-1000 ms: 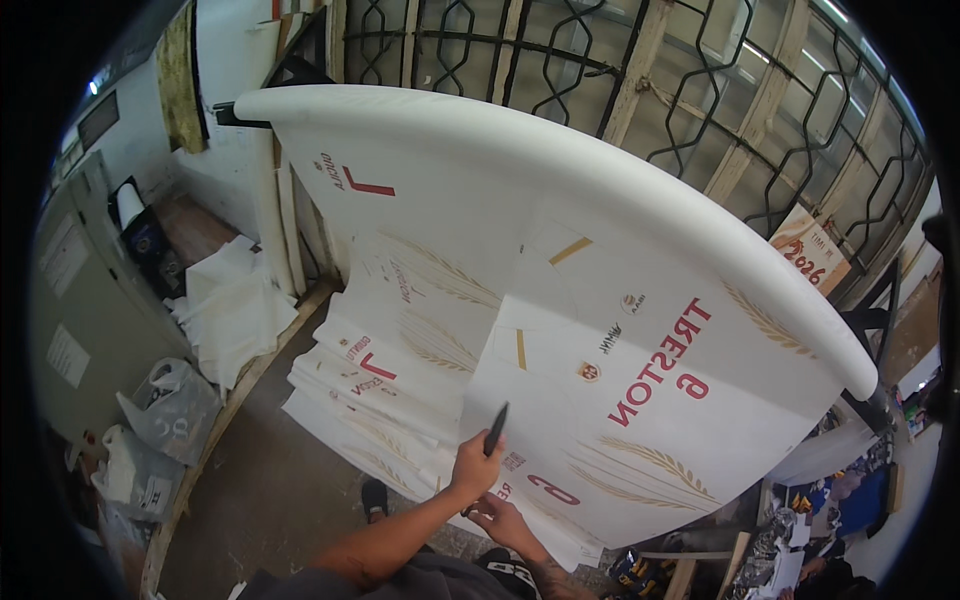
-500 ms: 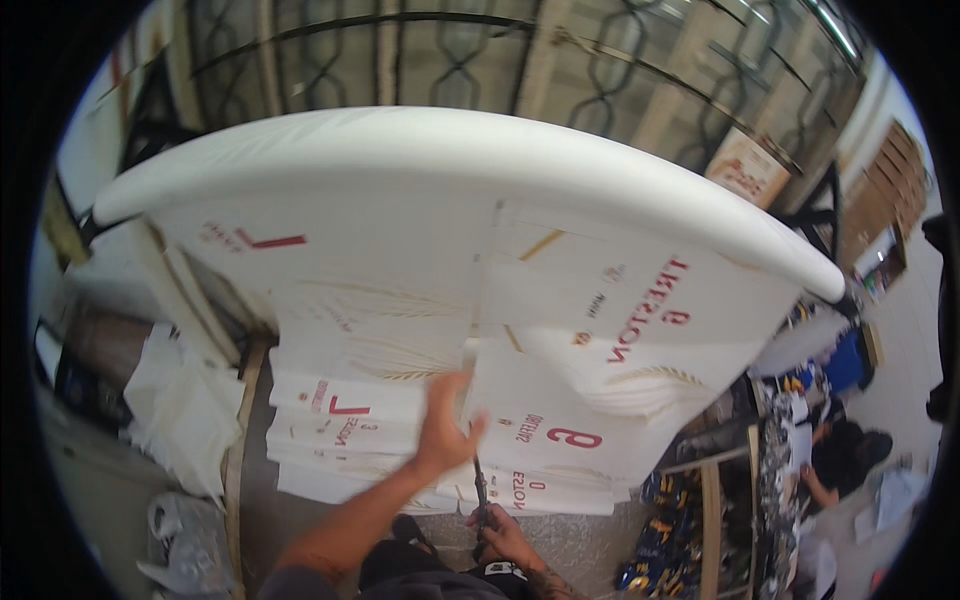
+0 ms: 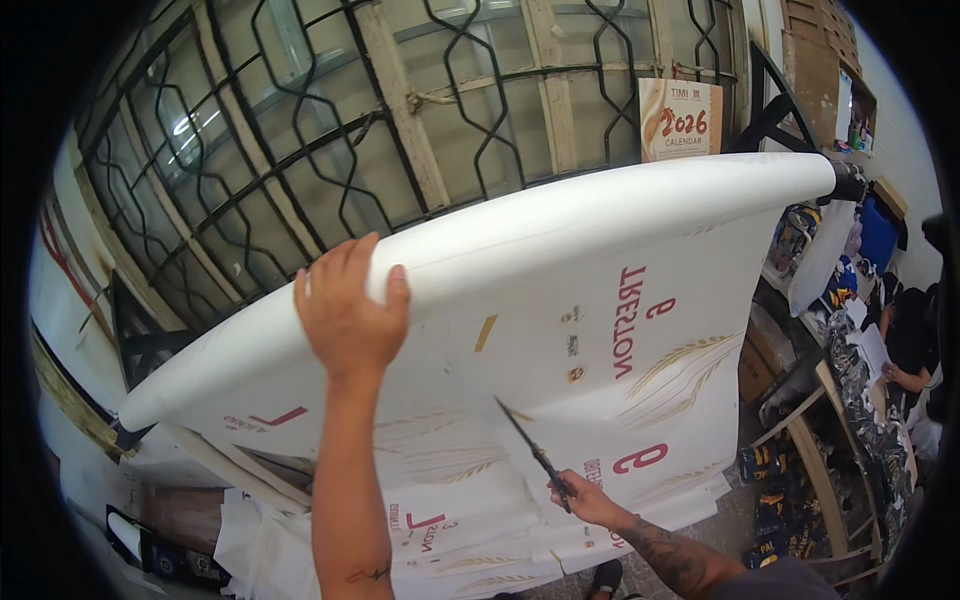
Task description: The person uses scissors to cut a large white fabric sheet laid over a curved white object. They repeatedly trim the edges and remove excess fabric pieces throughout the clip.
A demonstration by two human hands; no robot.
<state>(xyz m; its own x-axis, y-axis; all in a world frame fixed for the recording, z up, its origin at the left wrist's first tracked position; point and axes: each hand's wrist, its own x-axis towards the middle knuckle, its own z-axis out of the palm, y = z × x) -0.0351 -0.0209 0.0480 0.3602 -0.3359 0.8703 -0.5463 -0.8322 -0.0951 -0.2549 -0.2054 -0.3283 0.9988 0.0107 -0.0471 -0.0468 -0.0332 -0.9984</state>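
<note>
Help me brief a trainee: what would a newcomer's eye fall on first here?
Probably the big white roll spanning the middle, with the left hand on it. Below hangs a printed white sheet; before it, right of centre, the right hand grips a long dark tool.

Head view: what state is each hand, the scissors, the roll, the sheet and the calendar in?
White roll: wound, tilted across the view
Printed sheet: unrolled, hanging
Left hand: open, on the roll
Right hand: closed on scissors
Scissors: blades look shut
Calendar: upright
</note>
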